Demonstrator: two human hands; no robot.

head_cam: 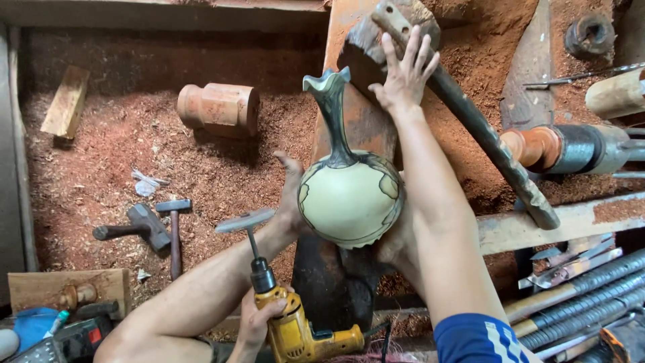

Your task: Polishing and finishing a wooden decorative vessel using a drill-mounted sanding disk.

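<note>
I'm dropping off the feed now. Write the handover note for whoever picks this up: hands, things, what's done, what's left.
Left hand: shut on the yellow drill, whose disc points up, close to the vase but clear of it.
Right hand: open, spread flat on the dark block past the vase's mouth.
Vase: lies on the plank, neck pointing away; a bare limb, seemingly a leg, props its left side.
Done: the vase is shaped, cream with dark bands.
Left: the disc has not yet met the vase.
</note>
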